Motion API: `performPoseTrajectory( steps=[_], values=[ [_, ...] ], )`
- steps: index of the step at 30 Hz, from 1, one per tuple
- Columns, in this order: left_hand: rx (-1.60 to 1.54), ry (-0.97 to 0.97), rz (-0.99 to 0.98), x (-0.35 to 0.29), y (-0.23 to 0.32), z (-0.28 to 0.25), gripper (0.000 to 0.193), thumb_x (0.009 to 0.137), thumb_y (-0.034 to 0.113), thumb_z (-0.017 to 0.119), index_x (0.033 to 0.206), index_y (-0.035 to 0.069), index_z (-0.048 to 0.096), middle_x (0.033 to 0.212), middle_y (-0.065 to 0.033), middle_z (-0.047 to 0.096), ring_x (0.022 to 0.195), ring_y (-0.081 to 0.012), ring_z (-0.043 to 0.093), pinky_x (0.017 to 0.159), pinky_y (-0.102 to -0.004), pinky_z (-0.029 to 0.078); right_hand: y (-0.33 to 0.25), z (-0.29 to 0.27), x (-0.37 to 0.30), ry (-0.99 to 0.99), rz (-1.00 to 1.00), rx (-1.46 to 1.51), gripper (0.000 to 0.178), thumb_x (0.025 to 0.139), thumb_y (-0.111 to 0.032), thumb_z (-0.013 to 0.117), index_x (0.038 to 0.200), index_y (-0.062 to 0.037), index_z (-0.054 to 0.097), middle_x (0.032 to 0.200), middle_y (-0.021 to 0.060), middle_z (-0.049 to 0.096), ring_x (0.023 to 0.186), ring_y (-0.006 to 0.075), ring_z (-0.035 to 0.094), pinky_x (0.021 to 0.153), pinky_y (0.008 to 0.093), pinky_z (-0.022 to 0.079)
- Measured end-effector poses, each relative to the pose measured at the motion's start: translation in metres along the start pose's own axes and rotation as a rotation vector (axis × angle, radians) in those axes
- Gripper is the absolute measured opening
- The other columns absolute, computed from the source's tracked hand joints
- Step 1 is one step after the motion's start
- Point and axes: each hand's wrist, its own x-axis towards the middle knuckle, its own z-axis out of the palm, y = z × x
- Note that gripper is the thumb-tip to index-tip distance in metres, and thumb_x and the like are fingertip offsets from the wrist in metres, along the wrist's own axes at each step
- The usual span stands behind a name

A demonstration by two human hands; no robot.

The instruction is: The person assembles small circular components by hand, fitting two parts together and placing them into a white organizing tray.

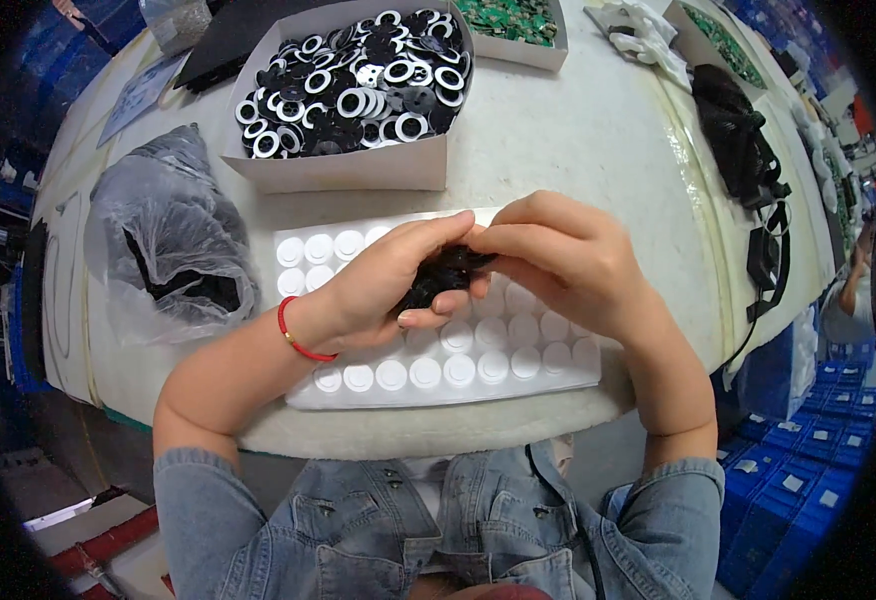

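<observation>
My left hand [383,280] is cupped round a bunch of small shiny black plastic parts [438,280]. At the top of that bunch my right hand [563,255] pinches with thumb and forefinger; its fingertips partly cover what they grip, which looks like one of the black parts. Both hands are close together above a white sheet [308,398] with rows of round white stickers [424,373]. Beyond them stands an open box [353,176] heaped with black round parts [333,130], many with white rings.
On the left lies a clear plastic bag [173,240] with dark contents. Boxes of green circuit boards [508,20] stand at the back. A black mesh bag [733,125] and a black strap [778,260] lie along the right side. Blue crates [798,480] are stacked at lower right.
</observation>
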Motion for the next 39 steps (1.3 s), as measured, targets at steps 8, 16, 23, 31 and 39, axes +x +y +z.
performPoseTrajectory(
  steps=[8, 16, 23, 31, 39],
  values=[
    [0.025, -0.022, 0.163, -0.004, 0.004, 0.002, 0.027, 0.098, 0.024, 0.052, 0.11, 0.0, 0.056, 0.086, -0.0056, 0.058, 0.059, -0.0018, 0.043, 0.037, -0.0137, 0.031, 0.004, -0.016, 0.002, 0.04, 0.073, 0.024, 0.025, 0.074, 0.004, 0.067, 0.098, -0.0033, 0.068, 0.085, 0.0095, 0.064, 0.07, 0.0234, 0.063, 0.063, 0.0316, 0.052],
    [0.13, 0.052, 0.207, 0.002, 0.002, -0.002, 0.021, 0.097, 0.023, 0.054, 0.1, 0.002, 0.054, 0.091, -0.0092, 0.062, 0.054, -0.0014, 0.04, 0.035, -0.0141, 0.029, 0.038, -0.044, -0.008, -0.304, 0.512, 0.023, 0.011, 0.076, -0.002, 0.069, 0.086, 0.003, 0.067, 0.078, 0.0135, 0.064, 0.069, 0.0222, 0.063, 0.063, 0.0302, 0.051],
    [0.282, 0.07, 0.187, 0.0, 0.002, 0.004, 0.021, 0.097, 0.022, 0.054, 0.097, 0.001, 0.055, 0.091, -0.0113, 0.066, 0.051, -0.0017, 0.041, 0.035, -0.0153, 0.028, 0.038, -0.03, -0.011, -0.217, 0.64, 0.088, 0.011, 0.075, -0.004, 0.069, 0.081, 0.0049, 0.064, 0.075, 0.0147, 0.063, 0.066, 0.0238, 0.062, 0.062, 0.0323, 0.049],
    [0.312, 0.073, 0.221, -0.002, 0.001, 0.004, 0.021, 0.097, 0.021, 0.053, 0.098, 0.001, 0.056, 0.098, -0.014, 0.068, 0.049, -0.0014, 0.041, 0.036, -0.0149, 0.03, 0.037, -0.046, -0.012, -0.403, 0.496, 0.08, 0.011, 0.08, -0.006, 0.065, 0.086, 0.0022, 0.06, 0.081, 0.0155, 0.061, 0.074, 0.0286, 0.059, 0.067, 0.0341, 0.047],
    [0.436, 0.032, 0.208, 0.001, -0.001, 0.006, 0.023, 0.098, 0.022, 0.051, 0.102, 0.0, 0.057, 0.096, -0.0135, 0.069, 0.046, -0.0026, 0.044, 0.037, -0.0157, 0.032, 0.002, -0.05, -0.011, -0.221, 0.542, 0.472, 0.011, 0.086, -0.01, 0.062, 0.084, -0.0009, 0.057, 0.076, 0.0025, 0.057, 0.072, 0.0098, 0.051, 0.063, 0.026, 0.043]
  ],
)
